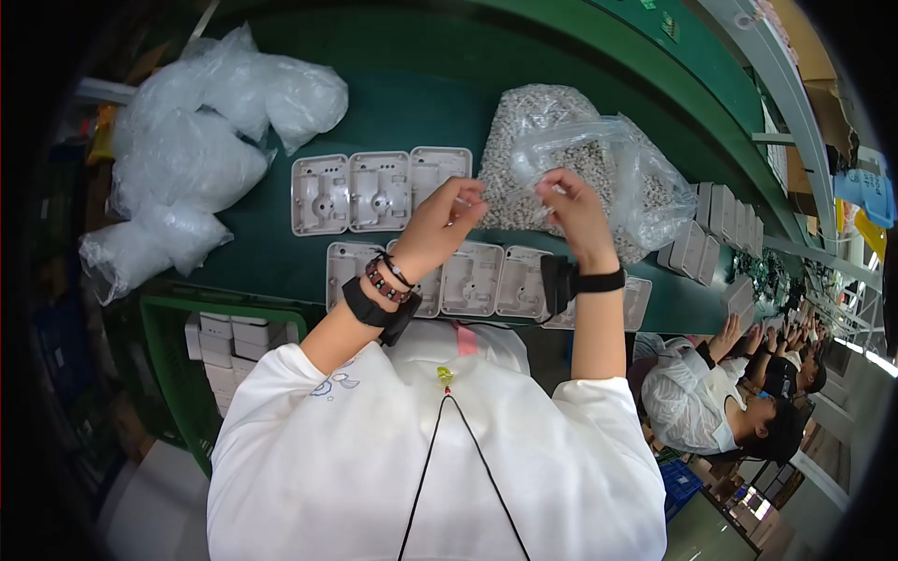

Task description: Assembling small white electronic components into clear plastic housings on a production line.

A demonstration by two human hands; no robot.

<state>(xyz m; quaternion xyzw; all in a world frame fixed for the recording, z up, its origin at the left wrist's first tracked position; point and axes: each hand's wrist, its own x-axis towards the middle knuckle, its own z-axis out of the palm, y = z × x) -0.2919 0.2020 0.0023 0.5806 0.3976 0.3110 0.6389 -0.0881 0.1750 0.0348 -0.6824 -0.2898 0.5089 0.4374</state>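
My left hand (436, 226) is over the right end of the back row of pale grey plastic housings (379, 192), its fingers curled toward the thumb. My right hand (582, 221) is raised before a large clear bag of small beige parts (516, 126), thumb and fingers bent close together. Whatever either hand holds is too small to make out. Below the hands runs a front row of similar open housings (470, 280), hollow side up, partly covered by my left wrist. A second clear bag of parts (659, 182) leans against the first.
Puffy clear plastic bags (192, 154) lie on the green table at left. A green crate (178, 374) holding grey housings stands below them. More housings (716, 220) are stacked at right. Farther right, co-workers (697, 402) sit along the same bench.
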